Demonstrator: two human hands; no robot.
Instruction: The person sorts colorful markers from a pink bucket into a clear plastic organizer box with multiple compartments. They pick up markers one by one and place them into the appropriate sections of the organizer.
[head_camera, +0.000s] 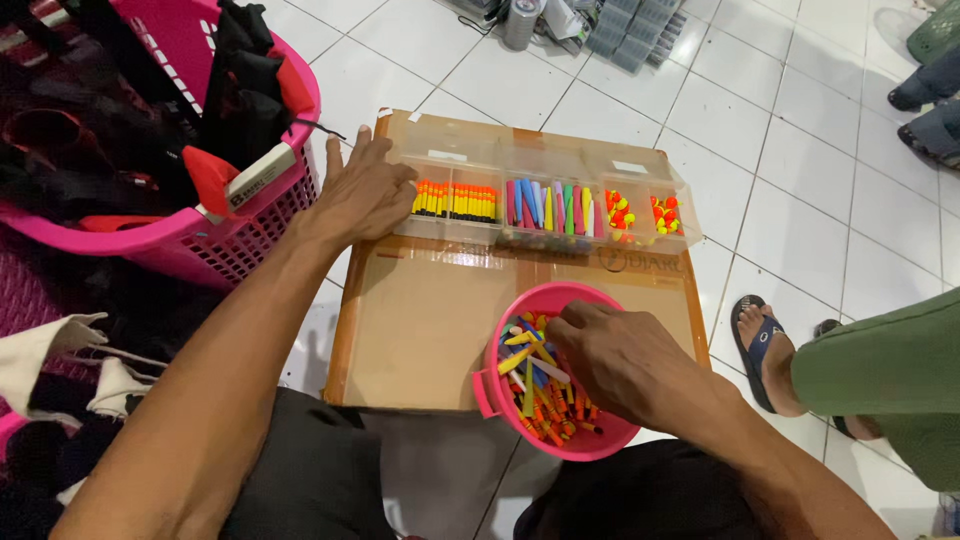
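My left hand (362, 190) lies flat against the left end of a clear plastic compartment box (545, 165), fingers spread. The box holds orange-and-yellow floats, pastel foam sticks and small round red-and-yellow floats in separate sections. My right hand (618, 362) reaches into a small pink bucket (487, 390) full of mixed coloured floats and sticks. Its fingertips are down among the pieces; whether they pinch one is hidden. Both box and bucket rest on a flat brown cardboard sheet (420, 320) on the tiled floor.
A large pink laundry basket (215, 245) with dark items stands at the left. Another person's sandalled foot (765, 345) and green-trousered leg (880, 365) are at the right. More feet (930, 110) at the far right; boxes and a tape roll (521, 20) at the top.
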